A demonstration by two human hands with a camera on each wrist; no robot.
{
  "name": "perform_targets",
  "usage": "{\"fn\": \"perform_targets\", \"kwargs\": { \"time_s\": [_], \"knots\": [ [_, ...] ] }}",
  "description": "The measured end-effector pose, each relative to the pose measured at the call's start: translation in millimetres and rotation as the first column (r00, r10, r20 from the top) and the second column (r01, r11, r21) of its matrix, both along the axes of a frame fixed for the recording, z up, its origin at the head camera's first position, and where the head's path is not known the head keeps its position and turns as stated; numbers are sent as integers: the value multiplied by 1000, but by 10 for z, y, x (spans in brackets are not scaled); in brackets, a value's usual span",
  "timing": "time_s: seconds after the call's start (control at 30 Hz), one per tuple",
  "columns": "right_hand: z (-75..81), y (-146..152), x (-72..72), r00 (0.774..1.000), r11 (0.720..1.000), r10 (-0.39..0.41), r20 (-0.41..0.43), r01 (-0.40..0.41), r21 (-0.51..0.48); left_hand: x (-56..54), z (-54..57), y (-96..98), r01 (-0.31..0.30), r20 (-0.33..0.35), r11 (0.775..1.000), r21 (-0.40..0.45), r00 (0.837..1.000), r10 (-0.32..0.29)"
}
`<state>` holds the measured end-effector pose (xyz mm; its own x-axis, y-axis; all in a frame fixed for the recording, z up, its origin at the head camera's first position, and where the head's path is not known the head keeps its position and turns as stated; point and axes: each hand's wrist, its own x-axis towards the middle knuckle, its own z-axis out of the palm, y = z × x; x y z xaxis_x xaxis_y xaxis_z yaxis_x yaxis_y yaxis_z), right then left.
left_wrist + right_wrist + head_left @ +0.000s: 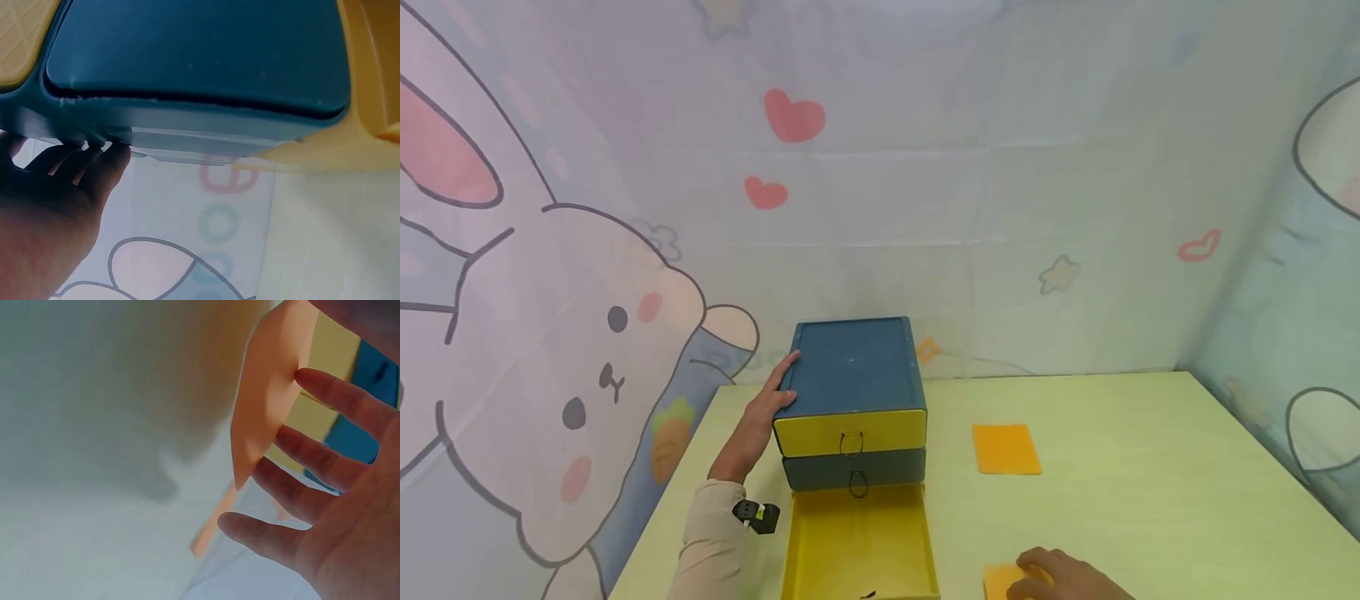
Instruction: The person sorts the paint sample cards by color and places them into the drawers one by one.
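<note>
A small drawer cabinet (853, 367) with a dark blue top stands on the table. Its upper drawer (820, 436) is yellow and the middle one (820, 472) blue-green, both pushed in, with thin dark loop pulls. The yellow bottom drawer (859, 546) is pulled out. My left hand (765, 412) rests against the cabinet's left side, fingers at its top edge. To the right of the pulled-out drawer, my right hand (1060, 577) pinches an orange sheet (269, 394) between thumb and fingers, the sheet tilted up off the table.
Another orange square sheet (1006, 449) lies flat to the right of the cabinet. The pale green table (1150, 475) reaches back to a printed cloth backdrop (1000, 192) with a rabbit and hearts.
</note>
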<state>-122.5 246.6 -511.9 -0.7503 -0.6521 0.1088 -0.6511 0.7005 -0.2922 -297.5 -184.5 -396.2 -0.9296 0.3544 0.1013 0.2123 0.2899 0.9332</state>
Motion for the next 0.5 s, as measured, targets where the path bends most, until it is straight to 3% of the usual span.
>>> {"fn": "perform_targets", "kwargs": {
  "time_s": [0.07,0.2,0.27,0.5],
  "knots": [
    [138,-17,-10,998,1000,19,-61,-19,8,-3,4,4,1,4,1000,1,1000,-1],
    [491,-82,-50,998,996,-55,-1,55,72,-10,3,6,1,15,1000,2,1000,-1],
    [631,-116,-59,998,993,-67,-12,68,92,-12,2,5,0,17,1000,3,1000,0],
    [840,-209,-91,983,995,15,-184,4,104,-12,3,-4,-1,14,1000,-2,1000,1]
  ]
}}
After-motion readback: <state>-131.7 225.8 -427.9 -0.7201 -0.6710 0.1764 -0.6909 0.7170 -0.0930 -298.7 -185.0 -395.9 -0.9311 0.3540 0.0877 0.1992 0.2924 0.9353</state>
